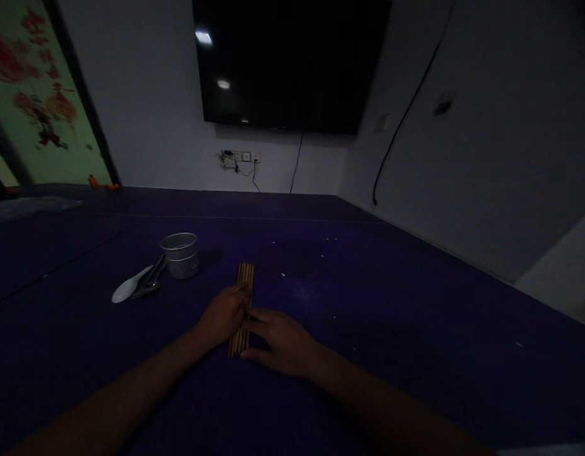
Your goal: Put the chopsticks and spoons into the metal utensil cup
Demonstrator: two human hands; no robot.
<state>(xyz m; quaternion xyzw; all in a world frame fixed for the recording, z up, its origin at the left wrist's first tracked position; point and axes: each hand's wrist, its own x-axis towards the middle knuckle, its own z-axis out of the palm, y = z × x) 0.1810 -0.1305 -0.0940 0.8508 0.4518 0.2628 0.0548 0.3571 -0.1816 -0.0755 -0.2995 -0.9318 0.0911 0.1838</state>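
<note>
A row of wooden chopsticks [246, 273] lies side by side on the dark purple floor [392, 329], pointing away from me. My left hand [225, 313] is closed over their middle from the left, fingers bent across them. From the right, my right hand [283, 339] touches them with its fingertips, its fingers apart and the thumb near their closer end. The hands cover the middle of several sticks. To the left stands an upright metal cup [181, 256]. Beside it lie a white spoon [128, 287] and dark metal spoons [149, 289], which partly overlap.
A large black television [292, 63] hangs on the far wall, above sockets [245, 156] with cables. A black cable [406, 114] runs down the right wall. Clear plastic sheeting [36, 206] lies at the far left. Small white scraps [283, 274] dot the floor.
</note>
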